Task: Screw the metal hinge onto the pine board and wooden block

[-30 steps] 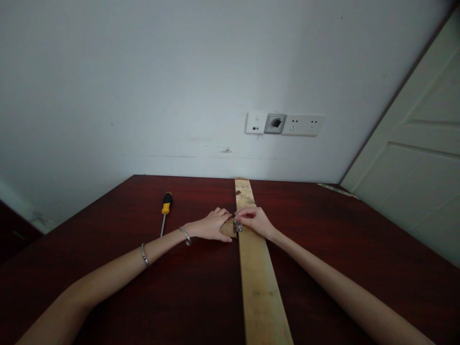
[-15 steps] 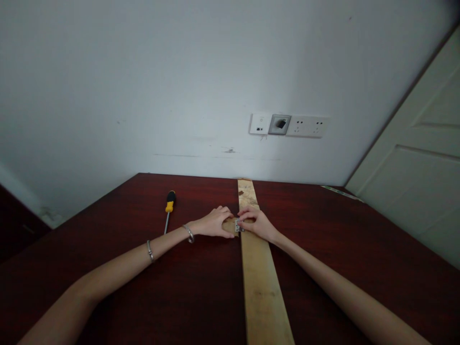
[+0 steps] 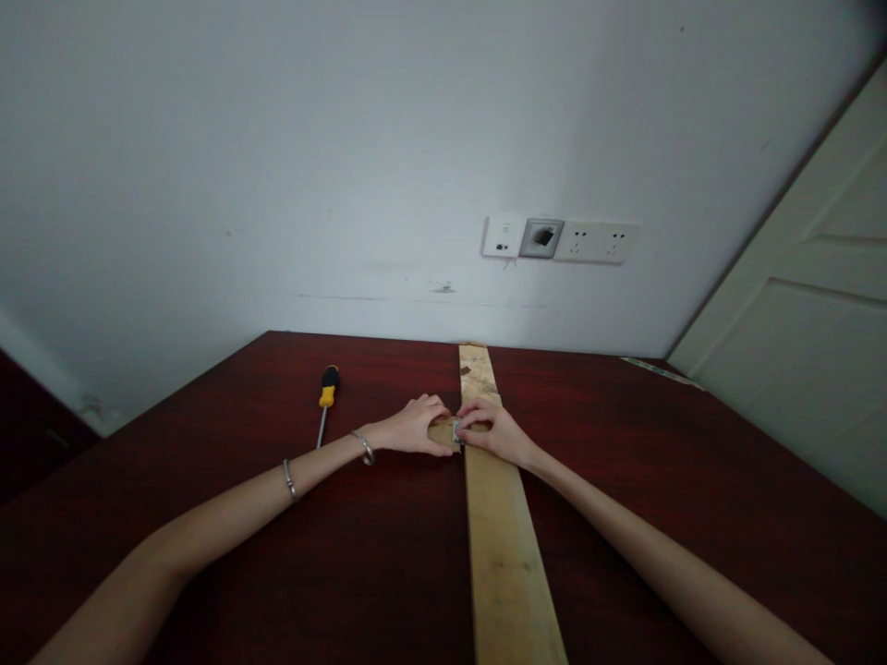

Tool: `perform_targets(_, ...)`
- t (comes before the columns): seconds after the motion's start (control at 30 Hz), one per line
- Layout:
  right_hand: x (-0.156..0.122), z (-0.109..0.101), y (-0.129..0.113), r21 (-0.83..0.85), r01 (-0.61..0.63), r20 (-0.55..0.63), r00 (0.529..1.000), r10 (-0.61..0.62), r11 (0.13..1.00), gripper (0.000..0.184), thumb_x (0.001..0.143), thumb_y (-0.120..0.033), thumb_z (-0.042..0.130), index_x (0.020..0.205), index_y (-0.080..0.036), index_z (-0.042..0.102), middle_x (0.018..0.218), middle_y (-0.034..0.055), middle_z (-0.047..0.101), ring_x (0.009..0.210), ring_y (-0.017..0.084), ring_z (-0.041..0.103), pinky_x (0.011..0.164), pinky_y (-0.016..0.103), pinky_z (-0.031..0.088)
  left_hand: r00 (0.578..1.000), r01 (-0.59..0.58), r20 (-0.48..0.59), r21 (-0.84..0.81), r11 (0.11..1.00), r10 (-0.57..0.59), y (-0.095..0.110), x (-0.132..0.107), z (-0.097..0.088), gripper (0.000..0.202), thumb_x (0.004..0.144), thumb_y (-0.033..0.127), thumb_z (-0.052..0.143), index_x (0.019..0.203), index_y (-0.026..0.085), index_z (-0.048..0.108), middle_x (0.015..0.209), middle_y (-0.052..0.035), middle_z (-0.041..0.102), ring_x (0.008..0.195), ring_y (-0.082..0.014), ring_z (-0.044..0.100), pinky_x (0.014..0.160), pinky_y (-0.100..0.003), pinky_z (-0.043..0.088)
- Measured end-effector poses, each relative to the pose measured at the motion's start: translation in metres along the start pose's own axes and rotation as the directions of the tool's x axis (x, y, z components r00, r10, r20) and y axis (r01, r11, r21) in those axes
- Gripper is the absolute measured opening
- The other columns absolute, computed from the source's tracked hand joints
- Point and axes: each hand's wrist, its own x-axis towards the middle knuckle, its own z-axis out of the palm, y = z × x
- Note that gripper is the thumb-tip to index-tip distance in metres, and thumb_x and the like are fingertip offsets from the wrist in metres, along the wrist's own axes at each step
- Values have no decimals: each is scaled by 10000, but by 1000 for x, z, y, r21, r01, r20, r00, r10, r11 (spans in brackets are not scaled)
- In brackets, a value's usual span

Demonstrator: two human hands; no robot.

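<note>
Left hand (image 3: 416, 428) gripping block (image 3: 442, 435), right hand (image 3: 500, 432) pinching hinge (image 3: 457, 431) at left edge of board (image 3: 509, 554), screwdriver (image 3: 327, 398) toward far left corner of table (image 3: 346, 563)

A pale gray-white wall (image 3: 346, 139) was seen behind the dark red bench (image 3: 214, 425), which was set right by it. Small dark marks (image 3: 443, 289) were seen low on the wall. Three plates were fixed there in a row: a white plate (image 3: 503, 236), a gray plate (image 3: 532, 249) and a long plate (image 3: 597, 242) with plug holes. On the right, a pale door (image 3: 810, 305) with sunken panels was seen on a slant. The room was dimly lit, with the wall's middle lit best.
</note>
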Motion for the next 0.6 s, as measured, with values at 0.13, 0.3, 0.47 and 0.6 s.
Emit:
perform_targets(0.13,0,0,0,-2,28,8,1000,-28,1000,30,709,-244,716,721,-217,720,934,37,622,896,168,600,870,338,449,1000,5,2,-2,1000,-5,1,0,-1,563,651,538,741,1038,159,586,1022,-73,528,939,-243,473,828,-374,404)
perform_targets(0.3,0,0,-1,-5,33,19,999,-33,999,17,705,-222,715,719,-214,720,930,40,626,895,176,604,874,348,449,1000,2,-6,2,1000,-2,2,0,-2,554,658,553,733,1026,165,588,1025,-70,525,934,-238,469,827,-370,404)
perform_targets(0.47,-1,0,-4,-20,24,24,999,-24,1000,15,705,-218,721,719,-219,721,945,40,623,912,179,601,890,353,444,1000,-7,-19,4,1000,7,3,0,-2,553,663,555,729,1038,173,592,1036,-72,525,946,-242,467,828,-368,405)
perform_targets(0.6,-1,0,-3,-29,33,33,999,-32,999,26,702,-212,723,728,-214,722,950,46,619,912,182,600,883,352,446,1000,-11,-26,10,1000,11,3,0,-2,563,663,560,728,1048,172,591,1026,-70,526,942,-241,466,827,-369,405)
